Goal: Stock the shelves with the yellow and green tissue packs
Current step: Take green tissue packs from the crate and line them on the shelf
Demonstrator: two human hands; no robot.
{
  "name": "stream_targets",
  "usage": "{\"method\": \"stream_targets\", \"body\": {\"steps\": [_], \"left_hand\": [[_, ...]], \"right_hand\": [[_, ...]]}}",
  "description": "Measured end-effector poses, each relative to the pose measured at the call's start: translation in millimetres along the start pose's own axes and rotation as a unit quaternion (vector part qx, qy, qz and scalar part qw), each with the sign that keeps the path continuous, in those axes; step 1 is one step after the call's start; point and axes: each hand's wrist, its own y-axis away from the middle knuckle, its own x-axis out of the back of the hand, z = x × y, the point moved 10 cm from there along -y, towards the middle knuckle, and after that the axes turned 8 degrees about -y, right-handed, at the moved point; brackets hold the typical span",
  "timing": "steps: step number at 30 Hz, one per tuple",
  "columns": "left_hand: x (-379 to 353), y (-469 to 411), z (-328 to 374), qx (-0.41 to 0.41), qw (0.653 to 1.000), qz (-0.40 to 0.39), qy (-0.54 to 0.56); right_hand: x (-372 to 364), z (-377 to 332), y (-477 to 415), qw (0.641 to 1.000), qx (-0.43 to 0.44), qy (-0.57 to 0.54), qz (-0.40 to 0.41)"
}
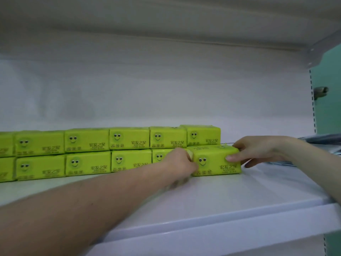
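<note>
Two stacked pack rows lie just beside the end pack.

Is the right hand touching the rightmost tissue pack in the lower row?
Touching. The head view shows the right hand gripping the rightmost tissue pack, thumb on its front.

宏发之星 on front of each tissue pack, smaller print beneath too blurred

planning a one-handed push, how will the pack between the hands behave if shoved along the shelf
Probably soft, not stiff: the pack has a film top that looks rumpled between the left hand and right hand. Likely light: the stacked packs beside it show no sagging. It should slide, not roll or tip: a low block flat on the smooth shelf.
</note>
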Motion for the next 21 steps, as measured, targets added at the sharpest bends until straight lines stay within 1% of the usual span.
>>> {"method": "stream_targets", "body": {"steps": [3, 6, 12, 17, 19, 21], "left_hand": [[-8.5, -3.3, -8.3, 0.02, 1.0, -0.012, -0.019], [-16.0, -3.6, -6.7, 0.009, 0.999, -0.031, -0.032], [-25.6, 3.6, 5.1, -0.015, 0.995, -0.08, -0.063], [-33.6, 8.9, 5.9, -0.006, 0.988, -0.131, -0.083], [-33.9, 10.1, 5.8, 0.0, 0.988, -0.136, -0.071], [-28.5, 11.3, 6.4, 0.006, 0.991, -0.124, -0.057]], "right_hand": [[4.6, -1.2, -7.0, 0.999, 0.003, 0.02, 0.045], [9.0, -2.8, -7.0, 0.996, 0.012, 0.039, 0.082], [21.4, 4.7, 0.5, 0.994, -0.01, 0.045, 0.1], [20.3, 6.1, -1.0, 0.992, -0.014, 0.049, 0.118], [18.0, 7.3, -1.3, 0.99, -0.013, 0.058, 0.13], [18.7, 5.8, 2.4, 0.986, -0.006, 0.078, 0.149]]}}
